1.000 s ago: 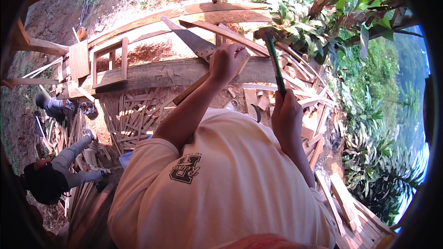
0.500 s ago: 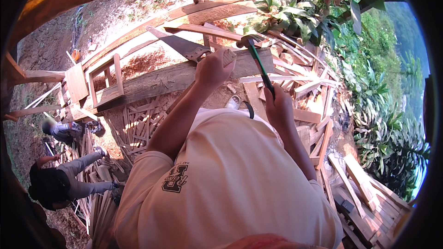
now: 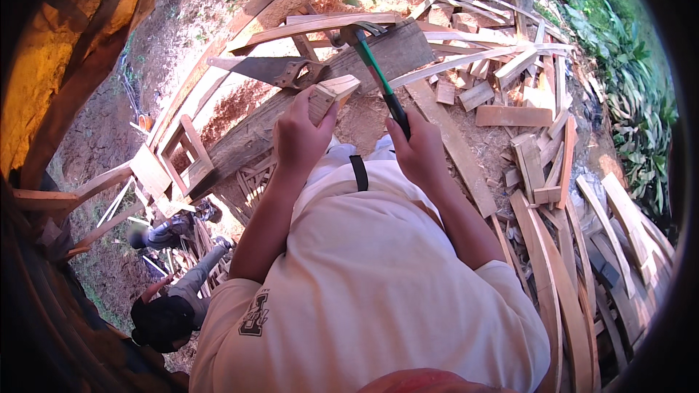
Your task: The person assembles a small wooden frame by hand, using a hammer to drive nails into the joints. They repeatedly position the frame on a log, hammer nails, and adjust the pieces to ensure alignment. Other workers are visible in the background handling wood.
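My left hand [image 3: 298, 135] is closed around a length of wood [image 3: 336, 92], whose cut end points up and to the right. My fist and forearm hide the rest of it. In my right hand [image 3: 422, 151] is a claw hammer [image 3: 376, 73] with a green and black handle, its metal head raised beyond my fist. The hammer head is apart from the wood. Just past my left hand, a handsaw [image 3: 263, 68] with a wooden handle lies across a wide weathered plank [image 3: 397, 51], its blade pointing left.
Loose boards and offcuts [image 3: 513, 118] are strewn to the right, with longer boards [image 3: 542, 269] nearer me. A small wooden frame [image 3: 191, 147] stands at the plank's left end. Two people, one in dark clothing [image 3: 164, 320], are at lower left. Leafy plants [image 3: 619, 80] border the right.
The view has turned, so the plank now slants more steeply. My left hand has tilted the wood, showing more of its cut end. The hammer stays in my right hand.
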`<state>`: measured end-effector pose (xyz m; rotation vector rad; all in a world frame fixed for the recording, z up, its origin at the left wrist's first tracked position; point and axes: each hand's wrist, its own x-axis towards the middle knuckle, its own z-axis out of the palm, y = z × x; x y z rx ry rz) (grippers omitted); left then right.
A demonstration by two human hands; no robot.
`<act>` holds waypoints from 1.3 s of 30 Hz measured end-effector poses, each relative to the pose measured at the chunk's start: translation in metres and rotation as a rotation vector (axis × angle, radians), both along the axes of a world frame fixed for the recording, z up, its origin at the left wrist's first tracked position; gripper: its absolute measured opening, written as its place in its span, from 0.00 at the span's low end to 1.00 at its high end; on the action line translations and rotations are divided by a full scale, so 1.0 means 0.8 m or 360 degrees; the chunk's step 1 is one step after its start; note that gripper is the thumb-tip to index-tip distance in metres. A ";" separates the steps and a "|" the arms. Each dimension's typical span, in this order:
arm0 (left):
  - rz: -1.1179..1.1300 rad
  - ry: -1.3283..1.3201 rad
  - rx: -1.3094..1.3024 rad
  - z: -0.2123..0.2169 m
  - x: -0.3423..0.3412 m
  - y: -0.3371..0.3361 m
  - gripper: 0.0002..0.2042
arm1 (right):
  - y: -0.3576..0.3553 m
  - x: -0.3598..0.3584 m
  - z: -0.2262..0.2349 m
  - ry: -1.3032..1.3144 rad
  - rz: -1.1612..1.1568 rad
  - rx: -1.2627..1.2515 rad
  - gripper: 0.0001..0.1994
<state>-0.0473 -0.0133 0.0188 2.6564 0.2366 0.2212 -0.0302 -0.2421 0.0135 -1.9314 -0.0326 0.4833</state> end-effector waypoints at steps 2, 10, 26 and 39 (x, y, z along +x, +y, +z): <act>0.0006 0.0049 -0.0026 0.004 0.004 -0.002 0.22 | -0.003 -0.004 -0.004 0.0009 -0.0008 0.0002 0.14; -0.0139 0.0047 -0.0378 0.023 0.010 0.005 0.19 | -0.017 0.004 0.007 0.0145 0.0131 -0.0084 0.14; -0.0375 0.0311 -0.0395 0.024 -0.015 -0.008 0.24 | -0.060 0.007 0.010 0.0339 0.0161 -0.0183 0.13; -0.0531 0.0176 0.0015 0.030 -0.015 -0.005 0.27 | -0.055 -0.003 0.012 0.0443 0.0135 -0.0204 0.13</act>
